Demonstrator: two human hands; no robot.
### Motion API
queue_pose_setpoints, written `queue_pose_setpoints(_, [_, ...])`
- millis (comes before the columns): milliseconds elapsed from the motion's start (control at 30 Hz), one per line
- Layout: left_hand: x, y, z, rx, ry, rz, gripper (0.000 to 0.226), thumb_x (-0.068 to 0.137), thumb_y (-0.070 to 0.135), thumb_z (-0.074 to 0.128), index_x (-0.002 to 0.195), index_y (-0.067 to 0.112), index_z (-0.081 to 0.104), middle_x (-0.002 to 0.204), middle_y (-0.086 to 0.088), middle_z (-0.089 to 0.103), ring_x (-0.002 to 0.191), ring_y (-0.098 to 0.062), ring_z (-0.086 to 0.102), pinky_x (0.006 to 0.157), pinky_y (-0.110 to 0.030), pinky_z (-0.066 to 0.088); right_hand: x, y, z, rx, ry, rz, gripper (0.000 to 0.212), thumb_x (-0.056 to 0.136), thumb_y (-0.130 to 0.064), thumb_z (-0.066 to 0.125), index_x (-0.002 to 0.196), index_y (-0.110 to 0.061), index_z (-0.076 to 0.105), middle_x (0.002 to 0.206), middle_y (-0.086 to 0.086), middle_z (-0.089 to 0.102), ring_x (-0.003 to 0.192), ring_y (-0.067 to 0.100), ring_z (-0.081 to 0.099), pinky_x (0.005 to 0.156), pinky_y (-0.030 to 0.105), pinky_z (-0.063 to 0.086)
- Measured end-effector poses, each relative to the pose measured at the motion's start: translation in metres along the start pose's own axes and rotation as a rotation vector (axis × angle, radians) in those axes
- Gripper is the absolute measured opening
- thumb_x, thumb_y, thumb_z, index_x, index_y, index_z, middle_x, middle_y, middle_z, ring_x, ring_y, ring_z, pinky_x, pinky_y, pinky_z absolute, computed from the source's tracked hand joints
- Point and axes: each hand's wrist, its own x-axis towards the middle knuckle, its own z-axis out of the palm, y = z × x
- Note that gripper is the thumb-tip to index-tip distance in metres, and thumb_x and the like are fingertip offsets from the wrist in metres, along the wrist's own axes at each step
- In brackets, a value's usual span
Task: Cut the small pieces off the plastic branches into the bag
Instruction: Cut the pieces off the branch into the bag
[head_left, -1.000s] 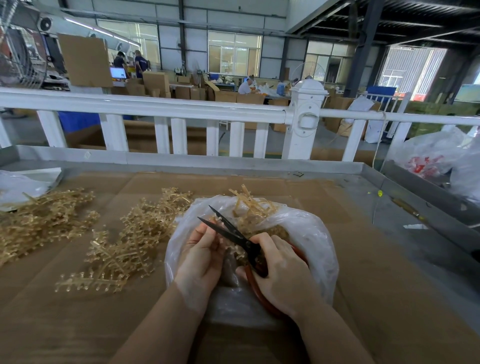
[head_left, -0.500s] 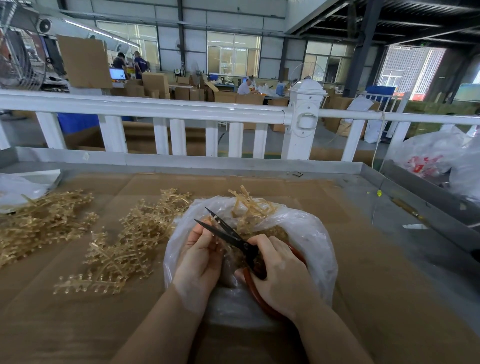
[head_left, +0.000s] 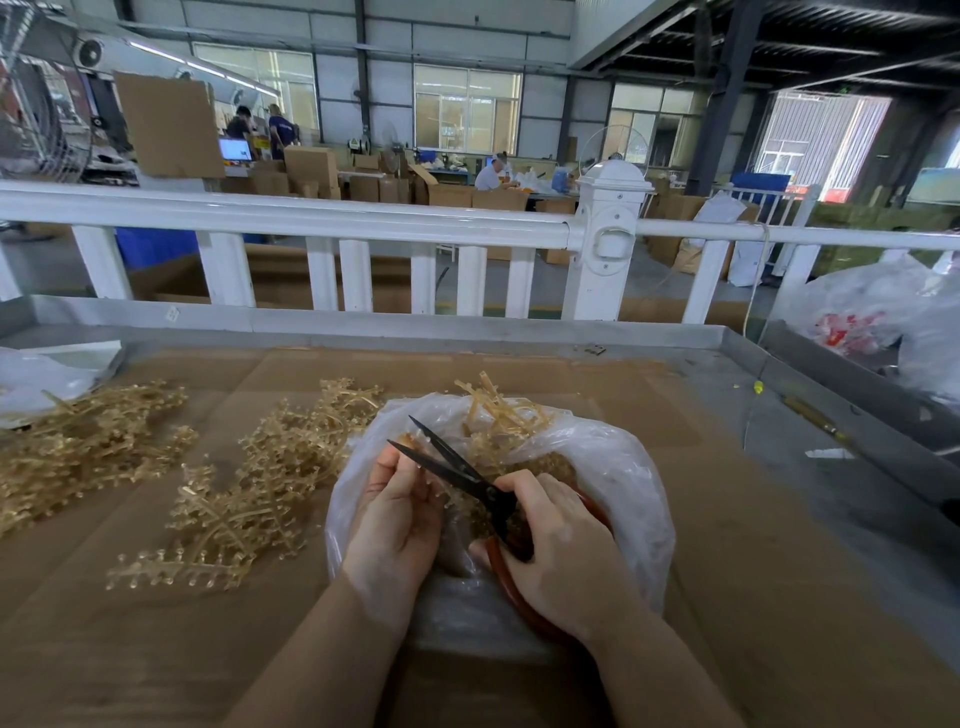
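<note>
Over the mouth of a clear plastic bag (head_left: 618, 467) on a cardboard-covered work table (head_left: 727, 597), a person's two bare hands work a pair of scissors (head_left: 457, 475) against a piece of golden plastic branch (head_left: 423, 475). The left hand (head_left: 395, 525) has its fingers curled round the branch piece, most of which is hidden behind those fingers. The right hand (head_left: 556, 545) grips the scissors' red-brown handles, largely covered by the palm; the black blades stand parted, their tips pointing away from the person over the left hand's fingertips. Inside the bag lies a heap of small cut pieces (head_left: 535, 467), blurred by the plastic film, with bare stripped stems (head_left: 498, 410) poking over the bag's far rim. Left of the bag, a loose pile of uncut branches (head_left: 244, 499) sprawls on the cardboard, and farther left a second pile (head_left: 78, 447) runs out of view at the edge. Beyond the bag a white railing (head_left: 311, 223) borders the table. Right of the bag, well apart, a crumpled plastic sack (head_left: 862, 312) bears a red print too creased to read. No legible writing or brand shows anywhere; a lit screen (head_left: 236, 149) far beyond the railing is too small to make out.
</note>
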Motion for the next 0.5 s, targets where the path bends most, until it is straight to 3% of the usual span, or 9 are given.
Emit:
queue_pose_setpoints(167, [0.0014, -0.0002, -0.0008, -0.002, 0.0, -0.019, 0.037, 0.101, 0.006, 0.036, 0.137, -0.001, 0.044, 0.124, -0.021, 0.049, 0.118, -0.035, 0.044, 0.114, -0.051, 0.028, 0.0002, -0.0005, -0.0005, 0.013, 0.007, -0.007, 0.054, 0.081, -0.062, 0.054, 0.122, -0.028, 0.052, 0.114, -0.013, 0.058, 0.108, 0.002, 0.051, 0.093, 0.019, 0.044])
queue_pose_setpoints(233, [-0.0006, 0.0004, 0.0004, 0.012, -0.008, -0.028, 0.031, 0.101, 0.005, 0.038, 0.128, 0.0, 0.051, 0.113, -0.025, 0.053, 0.107, -0.036, 0.052, 0.106, -0.049, 0.037, 0.0008, -0.0008, -0.0006, 0.019, 0.004, -0.01, 0.053, 0.081, -0.063, 0.053, 0.121, -0.028, 0.052, 0.114, -0.013, 0.058, 0.107, 0.002, 0.051, 0.093, 0.017, 0.043])
queue_pose_setpoints(367, [-0.0039, 0.0006, 0.0028, 0.075, -0.055, -0.019, 0.02, 0.1, 0.005, 0.038, 0.097, 0.007, 0.057, 0.087, -0.012, 0.058, 0.077, -0.021, 0.057, 0.074, -0.032, 0.052, 0.0015, -0.001, 0.0, 0.029, 0.004, -0.003, 0.053, 0.083, -0.062, 0.052, 0.123, -0.028, 0.052, 0.117, -0.013, 0.058, 0.109, 0.001, 0.051, 0.094, 0.014, 0.041])
queue_pose_setpoints(500, [-0.0052, -0.0007, 0.0032, 0.095, -0.071, -0.022, 0.021, 0.1, 0.004, 0.036, 0.103, 0.005, 0.056, 0.09, -0.013, 0.059, 0.08, -0.022, 0.057, 0.074, -0.029, 0.05, 0.0019, -0.0014, 0.0001, 0.033, 0.013, -0.001, 0.05, 0.085, -0.057, 0.054, 0.124, -0.025, 0.052, 0.117, -0.01, 0.06, 0.109, 0.003, 0.053, 0.094, 0.017, 0.044])
